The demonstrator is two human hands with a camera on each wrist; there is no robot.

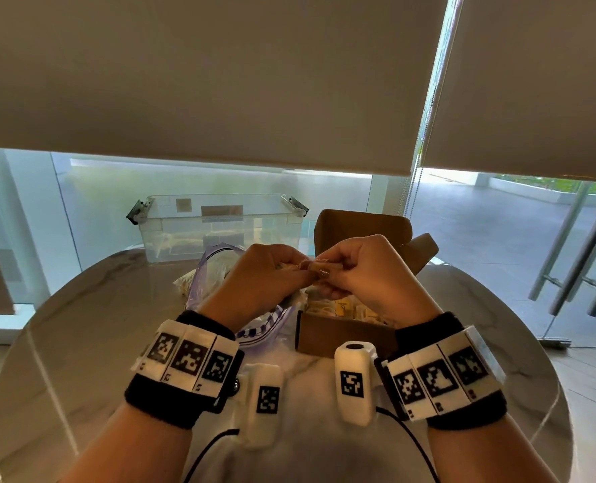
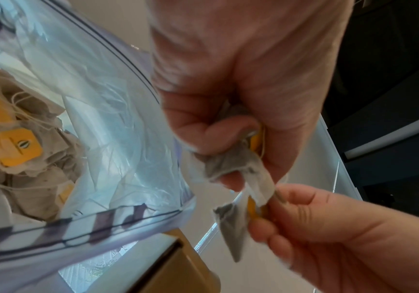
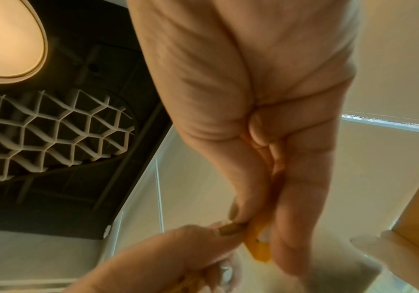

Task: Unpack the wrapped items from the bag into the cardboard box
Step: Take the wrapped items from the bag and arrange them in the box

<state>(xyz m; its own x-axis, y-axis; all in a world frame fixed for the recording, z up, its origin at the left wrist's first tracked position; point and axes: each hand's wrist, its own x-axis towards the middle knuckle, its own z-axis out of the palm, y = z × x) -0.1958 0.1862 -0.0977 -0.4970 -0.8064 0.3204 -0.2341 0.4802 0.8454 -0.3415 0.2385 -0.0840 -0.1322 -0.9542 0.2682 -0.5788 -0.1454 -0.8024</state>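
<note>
Both hands meet above the table, each with fingers curled and pinching. The left hand (image 2: 241, 95) closes thumb and fingers on a crumpled tea bag (image 2: 230, 162) with a yellow tag; the right hand (image 2: 328, 234), at its 5 o'clock in the left wrist view, pinches a second tea bag (image 2: 230, 224) by its own yellow tag (image 3: 258, 245). A strip of white paper runs between the two, so they seem joined or tangled; which exactly cannot be told. In the head view the hands touch at the fingertips, left hand (image 1: 265, 273) at 9 o'clock of the right hand (image 1: 369, 270).

Below the left hand lies the clear zip bag (image 2: 118, 123), its mouth open, with more tagged tea bags (image 2: 25, 150) heaped inside. At 3 o'clock from the bag, just beside it, stands the open cardboard box (image 1: 327, 332), flaps raised, some tea bags already in it. Beyond both, at 12 o'clock, sits a clear plastic bin (image 1: 219, 224) on the round marble table (image 1: 91, 325).
</note>
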